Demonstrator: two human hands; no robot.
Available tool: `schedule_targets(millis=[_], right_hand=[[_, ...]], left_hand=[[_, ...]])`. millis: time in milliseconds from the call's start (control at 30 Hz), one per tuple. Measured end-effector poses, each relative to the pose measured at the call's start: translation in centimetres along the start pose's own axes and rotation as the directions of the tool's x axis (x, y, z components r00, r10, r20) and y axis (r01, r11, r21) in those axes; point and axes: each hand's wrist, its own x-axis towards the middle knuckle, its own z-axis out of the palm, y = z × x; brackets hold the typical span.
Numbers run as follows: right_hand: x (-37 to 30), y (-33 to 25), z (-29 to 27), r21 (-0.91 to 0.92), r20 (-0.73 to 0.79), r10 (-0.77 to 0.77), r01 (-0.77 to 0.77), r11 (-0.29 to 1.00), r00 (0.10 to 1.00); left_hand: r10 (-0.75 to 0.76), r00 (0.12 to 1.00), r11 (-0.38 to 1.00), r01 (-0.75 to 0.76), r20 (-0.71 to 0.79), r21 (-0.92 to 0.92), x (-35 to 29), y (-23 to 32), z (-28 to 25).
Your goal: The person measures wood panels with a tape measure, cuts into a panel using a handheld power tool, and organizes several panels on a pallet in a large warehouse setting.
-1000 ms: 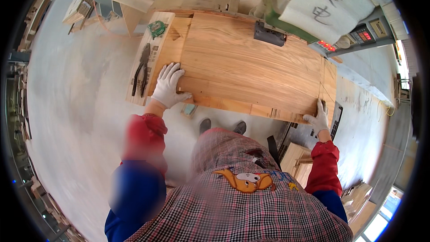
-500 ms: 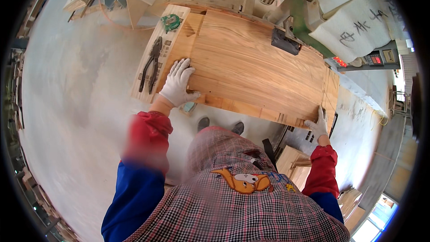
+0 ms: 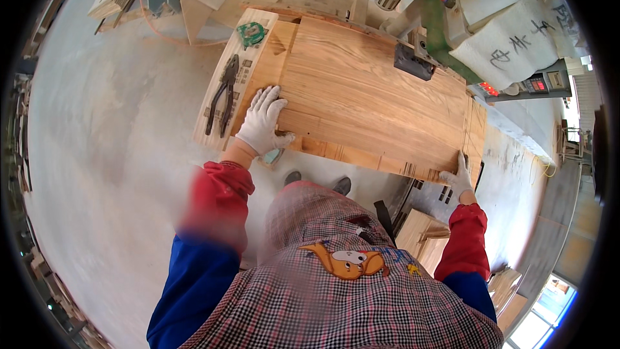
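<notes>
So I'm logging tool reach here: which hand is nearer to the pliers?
Left. The left hand rests flat on the wooden panel, just right of the pliers. The right hand grips the panel's far right corner.

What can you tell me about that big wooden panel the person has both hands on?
The wooden panel is a large, roughly rectangular board of light orange-brown wood with clear grain running along its length, seemingly made of strips joined side by side. It lies flat on a work surface in front of the person. The gloved left hand rests flat on its near left part, and the gloved right hand grips its near right corner. A dark block of the green machine sits at its far edge.
</notes>
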Motion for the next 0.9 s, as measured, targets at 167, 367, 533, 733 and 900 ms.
schedule_targets(millis=[167, 367, 533, 733, 900], right_hand=[[0.0, 0.3, 0.0, -0.003, -0.030, 0.017, -0.017, 1.000, 0.999], [0.3, 1.2, 0.3, 0.043, -0.028, 0.033, -0.031, 0.999, 0.999], [0.2, 0.8, 0.5, 0.033, -0.029, 0.037, -0.036, 0.999, 0.999], [1.8, 4.7, 0.4, -0.012, -0.045, 0.030, -0.030, 0.999, 0.999], [1.5, 2.7, 0.3, -0.225, -0.125, -0.045, 0.016, 0.974, 0.991]], left_hand=[[0.004, 1.000, 1.000, -0.004, 0.004, -0.007, 0.2, 0.1, 0.0], [0.005, 1.000, 1.000, -0.005, 0.008, 0.000, -0.1, -0.3, 0.0], [-0.005, 1.000, 1.000, 0.005, 0.006, 0.006, -0.3, -0.2, -0.2], [0.043, 0.999, 0.999, -0.043, 0.007, 0.006, 0.2, -0.2, 0.3], [0.004, 1.000, 0.997, -0.006, 0.031, 0.080, 0.0, 0.2, 0.5]])
